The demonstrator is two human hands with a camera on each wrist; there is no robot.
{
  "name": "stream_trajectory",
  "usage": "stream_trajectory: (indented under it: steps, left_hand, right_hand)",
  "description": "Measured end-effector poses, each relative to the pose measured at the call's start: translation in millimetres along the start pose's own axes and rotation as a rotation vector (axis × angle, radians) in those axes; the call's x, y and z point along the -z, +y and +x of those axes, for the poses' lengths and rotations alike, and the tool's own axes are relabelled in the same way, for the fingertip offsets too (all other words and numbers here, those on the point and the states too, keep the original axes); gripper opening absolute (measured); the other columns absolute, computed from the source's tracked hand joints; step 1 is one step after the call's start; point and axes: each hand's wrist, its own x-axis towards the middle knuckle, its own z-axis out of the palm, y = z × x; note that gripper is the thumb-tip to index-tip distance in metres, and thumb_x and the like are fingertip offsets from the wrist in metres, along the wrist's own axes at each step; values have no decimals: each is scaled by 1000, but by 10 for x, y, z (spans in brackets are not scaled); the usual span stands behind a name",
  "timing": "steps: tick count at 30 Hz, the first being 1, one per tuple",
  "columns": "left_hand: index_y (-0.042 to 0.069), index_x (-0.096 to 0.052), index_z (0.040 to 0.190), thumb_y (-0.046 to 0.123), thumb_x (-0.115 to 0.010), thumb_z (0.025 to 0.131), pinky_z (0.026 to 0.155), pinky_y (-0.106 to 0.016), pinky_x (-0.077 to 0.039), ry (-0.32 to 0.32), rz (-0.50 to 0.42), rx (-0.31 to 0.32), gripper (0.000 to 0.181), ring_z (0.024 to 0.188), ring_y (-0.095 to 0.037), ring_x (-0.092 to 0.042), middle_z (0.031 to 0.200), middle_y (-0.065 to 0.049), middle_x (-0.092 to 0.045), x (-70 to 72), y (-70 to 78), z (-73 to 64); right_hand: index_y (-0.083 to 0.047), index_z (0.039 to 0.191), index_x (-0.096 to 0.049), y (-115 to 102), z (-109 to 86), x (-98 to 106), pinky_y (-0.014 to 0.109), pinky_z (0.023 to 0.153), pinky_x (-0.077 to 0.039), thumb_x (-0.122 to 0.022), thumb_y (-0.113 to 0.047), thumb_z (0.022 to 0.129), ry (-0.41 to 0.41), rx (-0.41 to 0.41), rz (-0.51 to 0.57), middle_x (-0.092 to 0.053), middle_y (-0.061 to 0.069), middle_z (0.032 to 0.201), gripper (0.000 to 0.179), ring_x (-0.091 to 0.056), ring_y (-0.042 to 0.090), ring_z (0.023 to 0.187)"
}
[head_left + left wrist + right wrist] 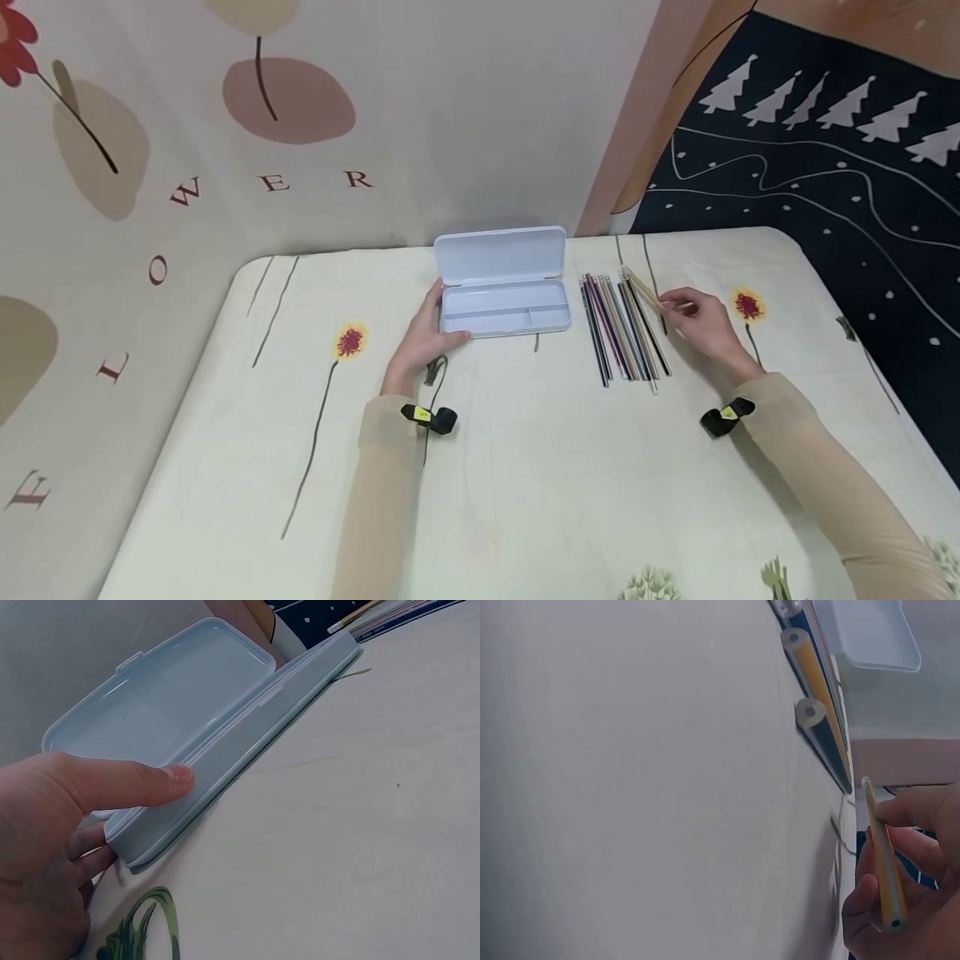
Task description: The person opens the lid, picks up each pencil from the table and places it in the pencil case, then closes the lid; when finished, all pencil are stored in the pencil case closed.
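A pale blue pencil case (486,322) lies with its lid (501,257) raised at the back, and its compartments hold nothing. My left hand (422,342) grips the case's left end; in the left wrist view the thumb (142,785) lies over the front wall, the other fingers partly hidden at the end. To the right of the case, several pencils (621,331) lie side by side. My right hand (701,321) pinches a yellow pencil (886,874) between thumb and fingers, its far end over the right side of the row in the head view.
A white cloth with printed flowers (350,341) covers the table (517,467). Behind stands a pale wall hanging (450,117) with letters. A dark cloth with white trees (810,183) hangs at the right. Each wrist wears a small black camera (444,421).
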Motion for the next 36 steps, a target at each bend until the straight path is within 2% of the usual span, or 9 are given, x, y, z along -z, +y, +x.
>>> stream_trajectory:
  steps: [11, 17, 24, 29, 36]
  left_hand:
    - [21, -8, 157, 11, -77, 80, 116, -46, -8, -5, 25, 11, 104, 145, -23, -8, 160, -6, -16, -14, 32, -20]
    - [23, -8, 157, 9, -77, 79, 116, -45, -6, -1, 8, 5, 104, 145, -21, -8, 159, -5, -17, -14, 22, -22]
    - [22, -8, 157, 10, -77, 79, 116, -45, -6, 0, 20, 15, 104, 145, -21, -7, 160, -6, -17, -18, 8, -22]
    - [21, -9, 157, 10, -77, 79, 116, -45, -8, 4, 19, 6, 104, 145, -22, -8, 159, -7, -17, -15, 12, -26]
    - [21, -9, 157, 9, -78, 78, 116, -44, -8, 4, 20, 1, 105, 145, -22, -9, 159, -7, -18, -11, 10, -20]
  right_hand:
    - [4, 112, -65, -74, -10, -101, 17, 59, -45, -59, -8, 95, -2, 81, 59, -63, 20, 98, 22, -56, 18, 80]
    - [3, 111, -65, -146, 25, -175, 17, 60, -45, -59, -6, 95, -19, 90, 70, -63, 19, 99, 20, -55, 22, 80]
    - [4, 110, -66, -248, 88, -286, 18, 62, -45, -61, -5, 93, -49, 149, 88, -65, 20, 105, 20, -56, 21, 79]
    - [4, 111, -67, -341, 125, -359, 20, 58, -43, -62, -4, 93, -82, 181, 96, -64, 19, 102, 21, -54, 21, 75]
    - [0, 110, -69, -474, 186, -472, 22, 57, -42, -63, -3, 91, -107, 186, 99, -66, 14, 101, 20, -51, 22, 74]
